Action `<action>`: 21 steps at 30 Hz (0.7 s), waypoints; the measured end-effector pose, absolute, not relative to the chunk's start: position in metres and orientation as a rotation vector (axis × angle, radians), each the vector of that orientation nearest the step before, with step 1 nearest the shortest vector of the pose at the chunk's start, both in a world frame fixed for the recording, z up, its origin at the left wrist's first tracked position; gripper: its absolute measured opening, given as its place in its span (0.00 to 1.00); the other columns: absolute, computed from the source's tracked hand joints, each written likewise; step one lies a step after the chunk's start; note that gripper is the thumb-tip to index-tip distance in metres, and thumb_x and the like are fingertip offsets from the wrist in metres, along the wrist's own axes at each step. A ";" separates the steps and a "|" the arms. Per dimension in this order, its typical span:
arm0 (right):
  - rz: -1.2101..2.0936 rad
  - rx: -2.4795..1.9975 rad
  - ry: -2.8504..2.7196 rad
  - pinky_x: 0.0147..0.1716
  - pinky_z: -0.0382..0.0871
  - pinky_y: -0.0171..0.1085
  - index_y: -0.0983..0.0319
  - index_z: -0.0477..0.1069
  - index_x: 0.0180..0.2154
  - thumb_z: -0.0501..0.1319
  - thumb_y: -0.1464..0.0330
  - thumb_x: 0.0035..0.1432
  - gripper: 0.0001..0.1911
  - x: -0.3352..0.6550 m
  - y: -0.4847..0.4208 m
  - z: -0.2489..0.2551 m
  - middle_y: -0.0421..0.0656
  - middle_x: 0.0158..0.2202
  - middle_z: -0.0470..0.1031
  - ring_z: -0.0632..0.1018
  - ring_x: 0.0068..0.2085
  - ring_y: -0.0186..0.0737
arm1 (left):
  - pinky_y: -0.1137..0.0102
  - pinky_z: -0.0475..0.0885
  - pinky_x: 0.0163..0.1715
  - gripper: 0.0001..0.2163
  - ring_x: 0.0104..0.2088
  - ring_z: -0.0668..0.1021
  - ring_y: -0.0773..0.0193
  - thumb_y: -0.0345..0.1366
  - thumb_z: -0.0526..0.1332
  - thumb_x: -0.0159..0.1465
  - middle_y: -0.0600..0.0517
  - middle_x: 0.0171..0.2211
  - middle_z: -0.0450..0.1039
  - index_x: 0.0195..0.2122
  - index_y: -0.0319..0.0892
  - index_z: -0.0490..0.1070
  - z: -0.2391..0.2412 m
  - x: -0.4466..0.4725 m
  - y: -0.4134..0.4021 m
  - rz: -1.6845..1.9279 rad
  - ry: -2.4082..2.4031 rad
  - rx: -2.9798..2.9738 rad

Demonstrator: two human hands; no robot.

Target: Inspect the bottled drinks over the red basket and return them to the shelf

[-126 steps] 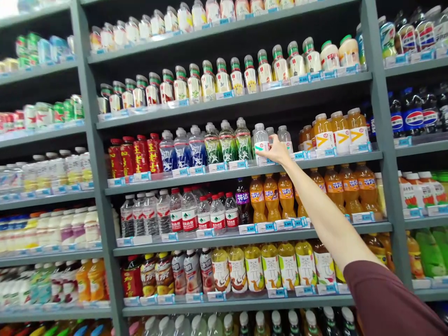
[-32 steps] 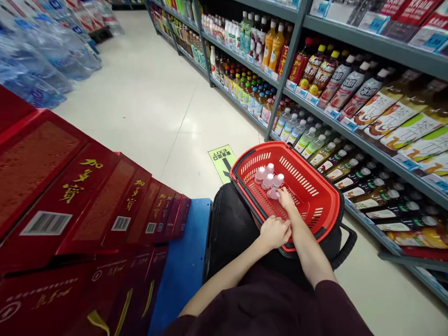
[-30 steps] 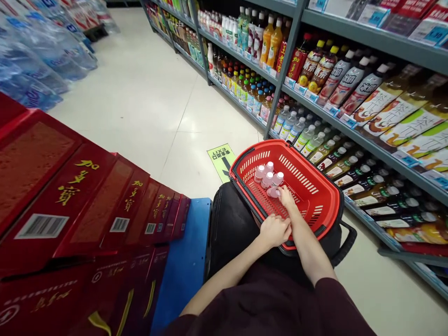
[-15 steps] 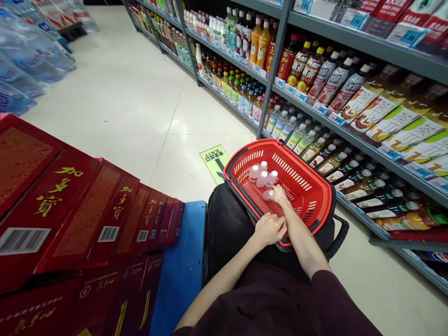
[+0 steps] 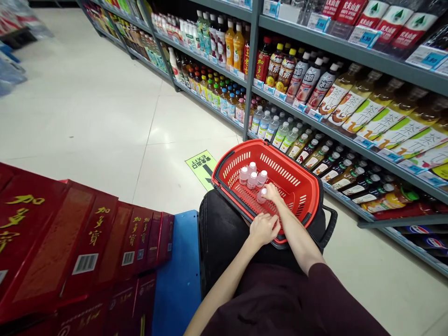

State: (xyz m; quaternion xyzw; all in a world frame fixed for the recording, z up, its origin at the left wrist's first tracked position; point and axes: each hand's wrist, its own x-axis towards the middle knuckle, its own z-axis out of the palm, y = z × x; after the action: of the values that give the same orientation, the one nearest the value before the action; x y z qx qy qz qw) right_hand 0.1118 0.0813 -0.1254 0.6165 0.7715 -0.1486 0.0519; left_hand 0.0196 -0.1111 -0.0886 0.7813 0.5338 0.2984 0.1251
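Observation:
A red shopping basket (image 5: 297, 175) rests on my lap, its black handle (image 5: 329, 228) folded down at the right. Several small pink bottles with white caps (image 5: 252, 179) stand grouped at the basket's left end. Inside, my right hand (image 5: 273, 192) grips one more small bottle (image 5: 261, 196), upright and just nearer to me than the group. My left hand (image 5: 265, 228) is at the basket's near rim, fingers curled; whether they hold the rim or anything else is hidden.
On the right, a shelf rack (image 5: 257, 60) carries rows of drink bottles. Red boxes (image 5: 87, 233) are stacked at the left by a blue platform (image 5: 178, 261). A green exit sign (image 5: 201, 168) lies on the floor beyond the basket.
My view has turned to the right, so the surroundings shift left. The bottle in my right hand now stands more upright, close to the group. My left hand keeps its place at the rim.

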 end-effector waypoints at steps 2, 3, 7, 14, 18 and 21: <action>-0.449 1.901 2.410 0.53 0.68 0.36 0.64 0.76 0.53 0.69 0.65 0.54 0.25 0.110 0.081 -0.110 0.50 0.52 0.70 0.75 0.51 0.41 | 0.63 0.71 0.39 0.07 0.34 0.80 0.57 0.33 0.57 0.70 0.49 0.29 0.77 0.37 0.41 0.74 -0.088 0.019 -0.111 0.896 1.558 2.263; -0.444 1.917 2.444 0.52 0.68 0.35 0.64 0.77 0.52 0.69 0.64 0.53 0.24 0.110 0.080 -0.101 0.50 0.51 0.71 0.75 0.50 0.40 | 0.63 0.71 0.39 0.07 0.34 0.80 0.57 0.33 0.57 0.70 0.50 0.29 0.77 0.38 0.41 0.74 -0.088 0.019 -0.111 0.913 1.560 2.253; -0.416 2.014 2.582 0.47 0.68 0.34 0.64 0.79 0.47 0.68 0.62 0.53 0.21 0.116 0.068 -0.066 0.47 0.44 0.73 0.74 0.43 0.37 | 0.64 0.74 0.40 0.08 0.34 0.79 0.58 0.32 0.56 0.70 0.50 0.30 0.76 0.37 0.42 0.74 -0.088 0.018 -0.109 0.991 1.574 2.185; -0.468 2.389 3.231 0.30 0.62 0.31 0.63 0.81 0.35 0.71 0.58 0.47 0.16 0.133 0.012 -0.009 0.40 0.30 0.67 0.68 0.31 0.31 | 0.56 0.72 0.60 0.23 0.60 0.72 0.51 0.28 0.59 0.66 0.40 0.60 0.67 0.63 0.41 0.62 -0.088 0.012 -0.098 1.447 1.658 1.877; -0.741 2.496 3.411 0.28 0.59 0.31 0.64 0.80 0.31 0.71 0.57 0.47 0.16 0.148 -0.002 0.023 0.40 0.28 0.67 0.66 0.30 0.30 | 0.51 0.70 0.64 0.38 0.67 0.65 0.45 0.31 0.67 0.63 0.37 0.68 0.56 0.71 0.42 0.49 -0.087 0.005 -0.092 1.571 1.641 1.772; -1.305 2.515 3.368 0.28 0.58 0.31 0.65 0.77 0.27 0.69 0.56 0.47 0.17 0.157 0.000 0.032 0.39 0.25 0.65 0.65 0.28 0.29 | 0.56 0.75 0.59 0.44 0.63 0.72 0.47 0.30 0.71 0.58 0.39 0.65 0.63 0.71 0.44 0.48 -0.091 -0.001 -0.089 1.517 1.581 1.772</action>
State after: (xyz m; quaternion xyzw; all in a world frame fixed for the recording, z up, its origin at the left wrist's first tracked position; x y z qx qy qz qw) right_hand 0.1568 -0.0002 0.0325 0.4618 0.6184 -0.2396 -0.5890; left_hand -0.0005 -0.0891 -0.0907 0.6207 0.5537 0.5312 0.1613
